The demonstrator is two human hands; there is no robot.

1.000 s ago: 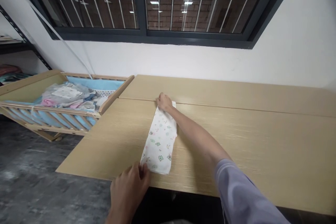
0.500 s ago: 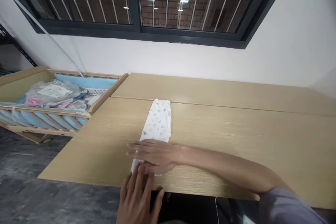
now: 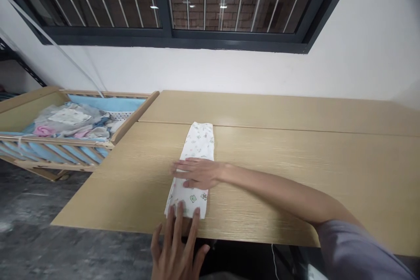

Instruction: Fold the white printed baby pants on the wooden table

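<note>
A white cloth garment [image 3: 199,140] with small printed figures lies folded into a long narrow strip on the wooden table [image 3: 278,162]. It looks like baby clothing, but its exact kind does not show. Across its middle my right hand [image 3: 198,173] rests flat, palm down, with the fingers extended to the left. Near the table's front edge my left hand [image 3: 179,240] has its fingers spread, the tips touching the garment's near end. Part of the cloth is hidden under both hands.
A wooden crib [image 3: 118,134] with blue lining stands left of the table. It holds a pile of clothes and clear plastic [image 3: 70,118]. Behind the table are a white wall [image 3: 229,70] and a barred window [image 3: 170,39]. A white cable [image 3: 274,262] hangs below the front edge.
My right hand has slid away from me along the cloth, uncovering its near part. My left hand has shifted slightly right, its fingers more spread. The garment stays in place.
</note>
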